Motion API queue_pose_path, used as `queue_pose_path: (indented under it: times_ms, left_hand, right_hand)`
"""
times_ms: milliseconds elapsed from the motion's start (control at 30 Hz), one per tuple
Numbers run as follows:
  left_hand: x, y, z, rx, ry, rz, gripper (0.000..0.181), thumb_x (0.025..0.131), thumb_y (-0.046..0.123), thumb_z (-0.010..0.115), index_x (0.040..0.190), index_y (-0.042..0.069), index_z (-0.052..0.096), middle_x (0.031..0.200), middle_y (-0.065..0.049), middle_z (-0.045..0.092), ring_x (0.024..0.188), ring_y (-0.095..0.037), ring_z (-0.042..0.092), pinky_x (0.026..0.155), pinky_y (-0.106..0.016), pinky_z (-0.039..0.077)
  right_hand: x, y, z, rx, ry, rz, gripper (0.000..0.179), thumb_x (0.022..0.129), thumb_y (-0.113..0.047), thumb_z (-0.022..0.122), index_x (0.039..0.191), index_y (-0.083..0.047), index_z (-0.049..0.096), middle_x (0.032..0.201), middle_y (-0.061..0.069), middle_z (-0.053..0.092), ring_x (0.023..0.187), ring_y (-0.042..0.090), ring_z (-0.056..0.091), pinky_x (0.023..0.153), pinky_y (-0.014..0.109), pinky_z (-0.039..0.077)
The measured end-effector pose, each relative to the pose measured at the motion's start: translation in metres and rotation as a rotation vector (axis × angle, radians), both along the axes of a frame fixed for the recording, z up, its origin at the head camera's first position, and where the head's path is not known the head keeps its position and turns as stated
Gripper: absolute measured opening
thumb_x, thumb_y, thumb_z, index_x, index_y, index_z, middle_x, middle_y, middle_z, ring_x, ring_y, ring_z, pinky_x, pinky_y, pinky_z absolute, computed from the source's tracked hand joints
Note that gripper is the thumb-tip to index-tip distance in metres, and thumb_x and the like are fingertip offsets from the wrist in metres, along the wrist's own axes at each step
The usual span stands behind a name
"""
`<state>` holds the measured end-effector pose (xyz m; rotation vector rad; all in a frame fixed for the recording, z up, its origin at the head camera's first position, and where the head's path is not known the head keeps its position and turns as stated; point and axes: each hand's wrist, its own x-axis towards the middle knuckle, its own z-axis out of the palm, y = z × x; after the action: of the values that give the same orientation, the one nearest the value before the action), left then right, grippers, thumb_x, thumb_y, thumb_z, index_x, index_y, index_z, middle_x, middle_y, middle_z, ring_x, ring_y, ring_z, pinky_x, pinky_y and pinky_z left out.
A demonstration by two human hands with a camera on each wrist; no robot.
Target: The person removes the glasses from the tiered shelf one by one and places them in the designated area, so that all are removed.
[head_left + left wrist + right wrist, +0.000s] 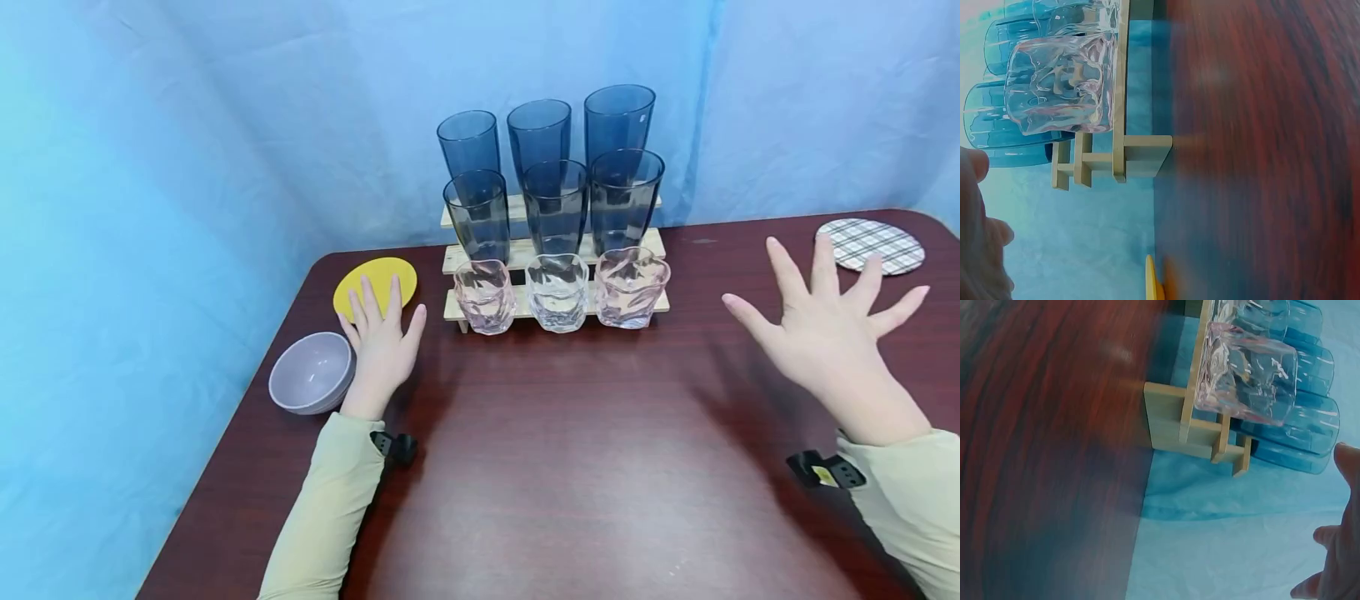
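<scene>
My left hand (382, 354) hovers with fingers spread beside a lavender bowl (311, 372), its fingertips overlapping a yellow round mat (375, 287) in the head view. On the right, my other hand (832, 342) is raised with all fingers splayed and holds nothing. A plaid oval mat (870, 246) lies behind it. Between the hands at the back stands a tiered wooden rack (525, 302). Its front step bears short wavy glasses, one clear (557, 292) and two pinkish (632, 287); several tall dark blue glasses (555, 204) fill the steps behind.
The dark reddish-brown table (555, 467) extends in front of the rack. Blue cloth (360, 100) hangs along the back and left edges. A black wrist camera (397, 447) sits on the left sleeve, another (821, 471) on the right.
</scene>
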<state>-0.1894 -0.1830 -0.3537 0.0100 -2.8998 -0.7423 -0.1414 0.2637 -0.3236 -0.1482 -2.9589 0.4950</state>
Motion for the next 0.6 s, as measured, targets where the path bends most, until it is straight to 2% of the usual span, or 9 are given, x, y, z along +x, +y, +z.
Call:
queue_pose_path:
  times_ms: [133, 200, 300, 367, 467, 600]
  left_hand:
    - [-0.005, 0.003, -0.001, 0.105, 0.056, 0.003, 0.069, 0.097, 0.048, 0.04, 0.153, 0.017, 0.016, 0.158, -0.017, -0.01, 0.143, -0.036, -0.016, 0.114, -0.058, -0.008]
    - [-0.007, 0.005, -0.001, 0.178, 0.079, 0.006, 0.067, 0.097, 0.045, 0.044, 0.153, 0.016, 0.019, 0.158, -0.017, -0.005, 0.144, -0.035, -0.01, 0.116, -0.055, 0.001]
    - [-0.012, 0.007, -0.003, 0.32, 0.083, 0.019, 0.064, 0.097, 0.039, 0.049, 0.151, 0.015, 0.025, 0.156, -0.017, 0.005, 0.144, -0.033, 0.003, 0.115, -0.053, 0.017]
    - [-0.016, 0.008, -0.004, 0.423, 0.061, 0.028, 0.062, 0.097, 0.035, 0.051, 0.15, 0.014, 0.028, 0.154, -0.017, 0.014, 0.142, -0.032, 0.014, 0.113, -0.05, 0.025]
    - [-0.021, 0.011, -0.006, 0.59, 0.005, 0.052, 0.058, 0.097, 0.03, 0.053, 0.148, 0.013, 0.032, 0.151, -0.018, 0.024, 0.138, -0.033, 0.028, 0.112, -0.047, 0.03]
    - [-0.028, 0.018, -0.009, 0.822, -0.074, 0.095, 0.055, 0.097, 0.023, 0.054, 0.147, 0.011, 0.035, 0.148, -0.019, 0.032, 0.134, -0.031, 0.036, 0.11, -0.043, 0.034]
  right_hand:
    - [-0.003, -0.008, -0.003, -0.046, 0.063, 0.032, 0.084, 0.091, -0.067, 0.032, 0.154, -0.019, 0.005, 0.154, 0.026, -0.013, 0.133, 0.057, -0.023, 0.092, 0.075, -0.024]
    - [-0.005, -0.012, -0.004, -0.084, 0.112, 0.054, 0.082, 0.091, -0.064, 0.037, 0.154, -0.017, 0.01, 0.155, 0.026, -0.006, 0.135, 0.056, -0.016, 0.094, 0.075, -0.02]
    - [-0.012, -0.02, -0.009, -0.17, 0.172, 0.09, 0.079, 0.092, -0.058, 0.043, 0.152, -0.015, 0.017, 0.156, 0.026, 0.006, 0.136, 0.053, -0.001, 0.097, 0.074, -0.01]
    - [-0.017, -0.027, -0.011, -0.255, 0.198, 0.116, 0.077, 0.092, -0.052, 0.049, 0.151, -0.012, 0.02, 0.154, 0.025, 0.014, 0.134, 0.053, 0.008, 0.096, 0.074, -0.001]
    - [-0.024, -0.036, -0.013, -0.423, 0.175, 0.144, 0.076, 0.092, -0.043, 0.054, 0.151, -0.009, 0.019, 0.151, 0.028, 0.022, 0.132, 0.055, 0.015, 0.098, 0.074, 0.007]
    - [-0.03, -0.045, -0.014, -0.644, 0.067, 0.155, 0.083, 0.091, -0.039, 0.06, 0.152, -0.011, 0.011, 0.149, 0.03, 0.022, 0.135, 0.05, 0.02, 0.104, 0.069, 0.019]
